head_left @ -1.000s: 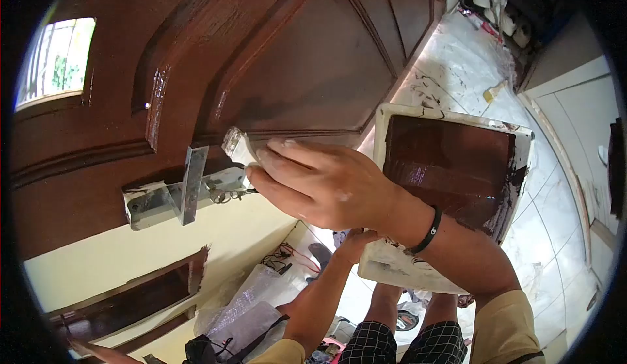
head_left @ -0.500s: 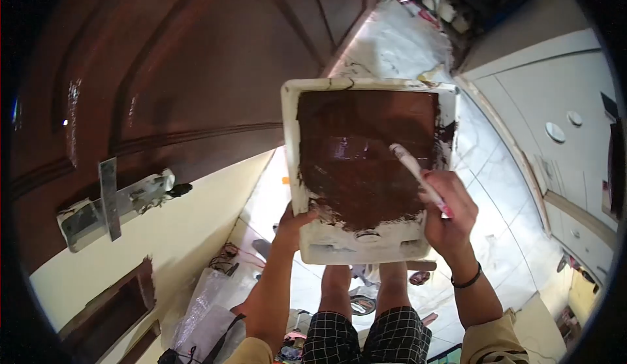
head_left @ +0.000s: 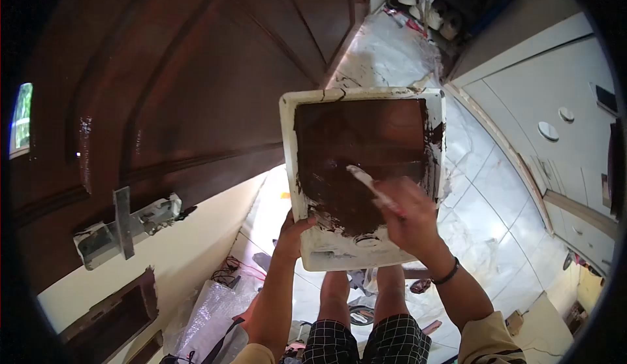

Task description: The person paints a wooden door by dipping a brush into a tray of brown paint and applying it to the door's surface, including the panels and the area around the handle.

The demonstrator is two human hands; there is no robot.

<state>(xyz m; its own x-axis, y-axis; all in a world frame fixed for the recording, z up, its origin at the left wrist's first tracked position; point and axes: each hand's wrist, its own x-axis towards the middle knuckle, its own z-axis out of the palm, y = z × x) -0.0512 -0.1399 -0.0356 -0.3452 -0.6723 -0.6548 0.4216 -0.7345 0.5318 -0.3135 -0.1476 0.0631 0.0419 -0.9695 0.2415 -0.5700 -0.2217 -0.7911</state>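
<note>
A white rectangular paint tray [head_left: 339, 253] is held up in front of me, its inside coated with wet dark brown paint [head_left: 359, 135]. My left hand [head_left: 295, 233] grips the tray's lower left edge, thumb over the rim. Over the lower right of the tray, my right hand [head_left: 411, 217] is closed around a slim white stick with a red end [head_left: 369, 182], which looks like a tool handle. The stick's far tip points up and left over the paint; motion blurs the fingers.
A dark brown panelled door [head_left: 215, 83] with a metal plate [head_left: 123, 223] at its edge stands on the left. White drawers [head_left: 522, 116] line the right. Plastic sheeting [head_left: 385, 44] covers floor tiles, and cables [head_left: 225, 272] and bags lie near my legs.
My right hand has swept left and slightly down across the tray with the stick. The tray sits a little lower in view, still in my left hand.
</note>
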